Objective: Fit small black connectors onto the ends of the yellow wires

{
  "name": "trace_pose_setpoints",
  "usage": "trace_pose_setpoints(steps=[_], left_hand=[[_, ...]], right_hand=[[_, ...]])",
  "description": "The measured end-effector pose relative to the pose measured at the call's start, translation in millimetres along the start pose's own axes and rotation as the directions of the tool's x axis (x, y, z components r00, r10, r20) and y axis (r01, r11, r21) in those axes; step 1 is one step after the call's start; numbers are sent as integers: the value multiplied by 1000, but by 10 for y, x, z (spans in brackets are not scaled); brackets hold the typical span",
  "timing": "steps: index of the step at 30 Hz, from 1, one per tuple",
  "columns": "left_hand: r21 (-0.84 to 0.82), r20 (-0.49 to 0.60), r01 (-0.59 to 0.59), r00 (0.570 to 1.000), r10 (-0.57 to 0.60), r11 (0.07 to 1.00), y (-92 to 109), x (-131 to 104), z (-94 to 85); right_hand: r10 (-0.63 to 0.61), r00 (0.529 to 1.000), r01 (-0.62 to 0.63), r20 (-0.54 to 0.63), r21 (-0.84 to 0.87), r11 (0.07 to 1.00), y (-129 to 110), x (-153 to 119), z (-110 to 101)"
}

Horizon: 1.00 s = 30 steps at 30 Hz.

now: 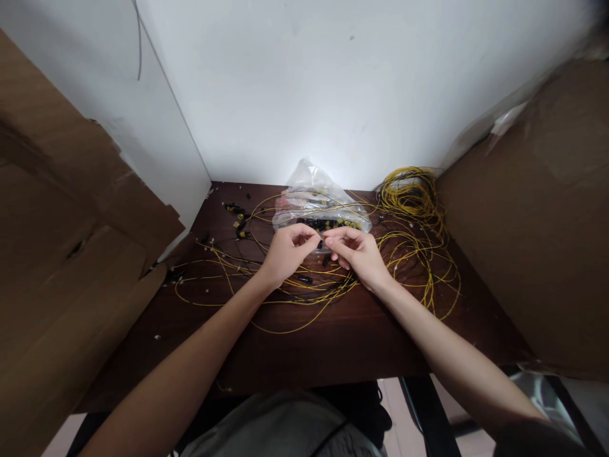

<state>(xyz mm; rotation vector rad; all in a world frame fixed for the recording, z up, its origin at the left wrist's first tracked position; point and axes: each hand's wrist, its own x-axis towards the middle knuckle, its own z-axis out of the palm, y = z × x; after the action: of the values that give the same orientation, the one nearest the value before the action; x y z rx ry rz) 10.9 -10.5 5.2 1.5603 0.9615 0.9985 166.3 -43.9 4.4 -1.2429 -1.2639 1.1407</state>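
Observation:
My left hand (288,252) and my right hand (360,254) meet over the middle of the dark table (328,355). Thumb and forefinger are pinched together on each hand, and the fingertips nearly touch. Whatever lies between them is too small to make out. Just behind the hands, a clear plastic bag (311,174) holds many small black and yellow parts (333,224). Thin yellow and black wires (304,298) run loosely beneath both hands. A small black piece (305,279) lies among the wires, below and between the hands.
A thick coil of yellow wire (409,193) sits at the back right, with looser loops in front. Small black and yellow pieces (240,223) are scattered at the back left. Cardboard (71,254) stands on the left, more cardboard (537,222) on the right. A white wall (304,89) rises behind.

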Motion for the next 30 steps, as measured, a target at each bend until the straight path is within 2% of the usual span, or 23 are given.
trace_pose_setpoints(steps=[5,11,13,16,18,20,24,30], left_hand=[[-80,-29,60,998,-62,995,31,-6,0],[-170,-8,114,993,-117,979,21,-12,6],[-153,-18,108,994,-112,982,10,-7,2],[-87,-49,79,995,-84,993,-4,6,-7],[-58,-68,67,995,-71,996,-10,14,-12],[-50,-74,71,995,-75,996,-14,18,-14],[-49,-65,88,994,-91,995,-16,13,-12],[-63,-50,104,993,-107,993,-3,-2,-2]], right_hand=[[-26,999,27,-43,28,999,14,18,-9],[146,985,-154,95,73,985,23,15,-17],[139,985,-142,101,26,990,29,13,-14],[-61,997,66,39,-147,987,41,10,-7],[-239,971,230,10,-301,925,40,1,-4],[-358,934,326,5,-429,842,29,-13,-4],[-461,887,393,17,-552,735,3,-41,-5],[-508,860,435,54,-597,674,2,-54,-8]])
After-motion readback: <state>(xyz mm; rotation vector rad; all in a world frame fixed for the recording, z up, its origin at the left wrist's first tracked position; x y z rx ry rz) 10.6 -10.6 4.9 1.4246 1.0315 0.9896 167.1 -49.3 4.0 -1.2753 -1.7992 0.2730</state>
